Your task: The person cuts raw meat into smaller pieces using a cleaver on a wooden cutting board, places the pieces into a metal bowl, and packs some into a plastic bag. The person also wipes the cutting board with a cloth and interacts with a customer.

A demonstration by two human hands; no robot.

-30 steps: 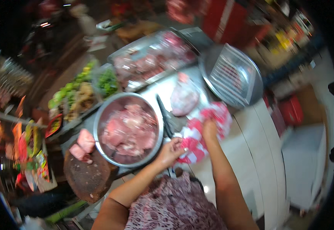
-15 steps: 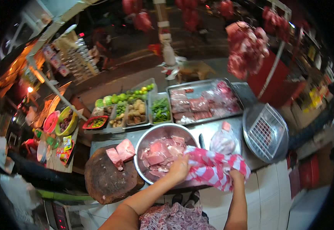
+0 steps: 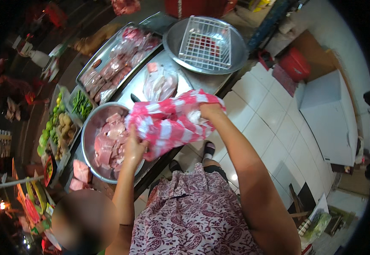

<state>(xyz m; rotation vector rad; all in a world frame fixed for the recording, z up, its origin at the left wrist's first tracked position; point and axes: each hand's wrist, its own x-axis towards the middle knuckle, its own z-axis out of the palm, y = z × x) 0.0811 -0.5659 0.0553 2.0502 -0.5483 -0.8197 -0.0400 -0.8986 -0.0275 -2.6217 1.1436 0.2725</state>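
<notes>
My left hand (image 3: pixel 134 146) grips the near left edge of a red-and-white checked plastic bag (image 3: pixel 163 131), beside a steel bowl (image 3: pixel 88 138) of cut pink meat (image 3: pixel 108 144). My right hand (image 3: pixel 210 111) is inside the bag's right end by some white crumpled material; its fingers are hidden. Behind the bag a clear bag of meat (image 3: pixel 159 80) rests on the steel counter (image 3: pixel 129 87), with a dark handle (image 3: pixel 135 97) beside the bowl. Pink meat chunks (image 3: pixel 81 170) lie left of the bowl, on a board mostly hidden by a blurred round area.
A tray (image 3: pixel 121 59) of bagged meat, containers of green vegetables (image 3: pixel 81 106) and roots (image 3: pixel 66 127) line the counter's far side. A wide basin (image 3: pixel 172 44) holds a white rack (image 3: pixel 206 46). Right are tiled floor (image 3: pixel 261 119), a red box (image 3: pixel 295 66) and a white chest (image 3: pixel 327 114). An animal (image 3: pixel 91 42) stands beyond.
The checked bag is lifted and spread wider, with my right hand reaching farther into it. My left hand stays on the bag's left edge. The view has swung toward the floor at right.
</notes>
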